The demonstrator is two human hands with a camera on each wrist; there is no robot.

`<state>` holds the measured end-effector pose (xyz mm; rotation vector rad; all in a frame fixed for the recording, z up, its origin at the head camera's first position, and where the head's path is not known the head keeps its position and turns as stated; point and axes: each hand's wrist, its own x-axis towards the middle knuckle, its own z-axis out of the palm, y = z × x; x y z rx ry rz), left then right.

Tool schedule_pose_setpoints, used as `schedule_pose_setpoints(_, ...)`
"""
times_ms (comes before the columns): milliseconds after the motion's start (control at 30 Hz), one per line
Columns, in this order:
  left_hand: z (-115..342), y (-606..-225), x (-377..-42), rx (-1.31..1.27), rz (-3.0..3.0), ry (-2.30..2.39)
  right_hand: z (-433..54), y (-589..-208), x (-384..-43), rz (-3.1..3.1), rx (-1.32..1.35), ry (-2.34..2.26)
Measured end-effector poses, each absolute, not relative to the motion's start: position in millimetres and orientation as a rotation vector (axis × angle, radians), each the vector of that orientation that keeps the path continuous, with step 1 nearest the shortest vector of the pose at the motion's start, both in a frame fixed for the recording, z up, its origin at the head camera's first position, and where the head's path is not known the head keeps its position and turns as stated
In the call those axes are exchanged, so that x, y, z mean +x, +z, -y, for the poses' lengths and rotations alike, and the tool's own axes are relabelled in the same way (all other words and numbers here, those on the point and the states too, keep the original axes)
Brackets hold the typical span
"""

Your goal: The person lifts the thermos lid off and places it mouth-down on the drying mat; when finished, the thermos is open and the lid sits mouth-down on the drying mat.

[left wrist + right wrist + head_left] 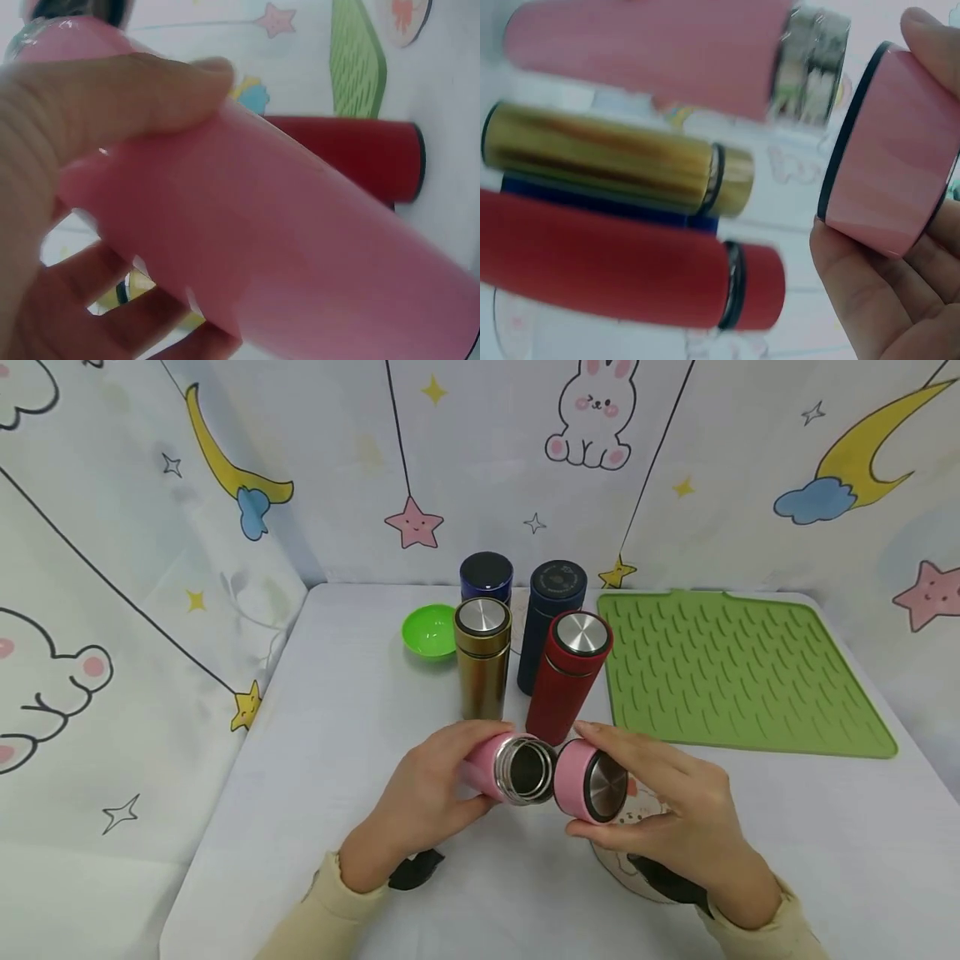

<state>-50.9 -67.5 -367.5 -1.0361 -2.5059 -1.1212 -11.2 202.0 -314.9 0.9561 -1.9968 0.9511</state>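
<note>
My left hand [427, 793] grips a pink thermos flask [247, 217], its bare steel threaded mouth [525, 770] tipped toward the head camera. In my right hand [667, 793] is the pink lid [892, 150], held between thumb and fingers, its steel top [606, 785] facing outward. In the right wrist view the lid is apart from the flask's neck by a small gap. Just beyond both hands stand a red flask [566, 681] and a gold flask [483, 668], each with its lid on.
Behind these stand a dark blue flask [551, 618] and a shiny blue one [486, 575]. A green bowl [429, 633] sits at their left, a green ridged mat [742, 672] at the right. Under my right hand lies a round patterned coaster [622, 864].
</note>
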Motion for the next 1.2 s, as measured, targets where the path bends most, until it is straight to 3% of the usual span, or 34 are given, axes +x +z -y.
schedule_pose_setpoints(233, 100, -378, -50, -0.694, 2.434, -1.474, -232, -327, -18, 2.044, 0.779, 0.910)
schedule_pose_setpoints(500, 141, -387, -58, -0.258, 2.412, -1.479, -296, -360, -29, 2.328, 0.521, 0.863)
schedule_pose_setpoints(933, 186, -399, -78, -0.018, 2.250, -1.404, -444, -399, -57, 2.872, -0.272, 0.639)
schedule_pose_setpoints(1200, 222, -402, -96, 0.141, 2.214, -1.280, -520, -416, -51, 2.885, -0.629, 0.476)
